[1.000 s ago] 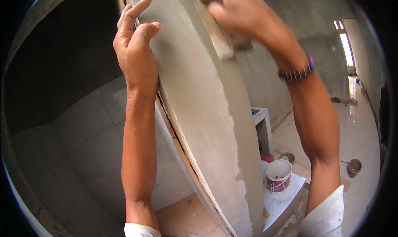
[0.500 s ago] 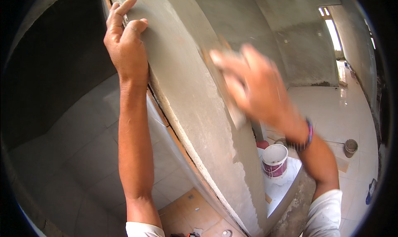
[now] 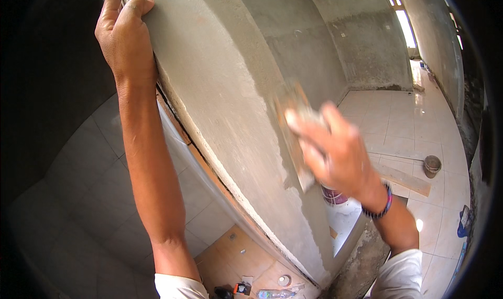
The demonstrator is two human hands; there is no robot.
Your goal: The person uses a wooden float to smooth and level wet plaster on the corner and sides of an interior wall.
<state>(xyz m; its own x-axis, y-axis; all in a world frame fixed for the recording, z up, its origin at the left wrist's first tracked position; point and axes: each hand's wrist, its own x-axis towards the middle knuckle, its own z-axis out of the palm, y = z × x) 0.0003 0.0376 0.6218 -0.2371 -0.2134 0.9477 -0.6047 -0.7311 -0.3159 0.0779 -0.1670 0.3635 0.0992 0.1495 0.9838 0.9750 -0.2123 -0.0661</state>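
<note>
My left hand point(image 3: 126, 37) is high on the left edge of a plastered grey wall end point(image 3: 215, 105), its fingers curled round the edge. Below it, a wooden strip point(image 3: 196, 157) with clear plastic beside it runs along that edge. My right hand point(image 3: 335, 157), blurred by motion, grips a flat wooden float point(image 3: 287, 102) against the darker, damp-looking band down the wall's right side. A white and purple bucket point(image 3: 334, 198) stands on a pale ledge point(image 3: 339, 231) below, mostly hidden behind my right hand.
Right of the wall, a tiled floor point(image 3: 398, 121) holds a dark bucket point(image 3: 432, 166) and a board point(image 3: 403, 178). A doorway point(image 3: 406, 32) stands behind. Below lie a plastic bottle point(image 3: 277, 294) and small items. Dark tiled space point(image 3: 84, 173) lies to the left.
My right hand and the float have moved a long way down the wall's right band. My left hand keeps to the same edge, though the whole view has shifted.
</note>
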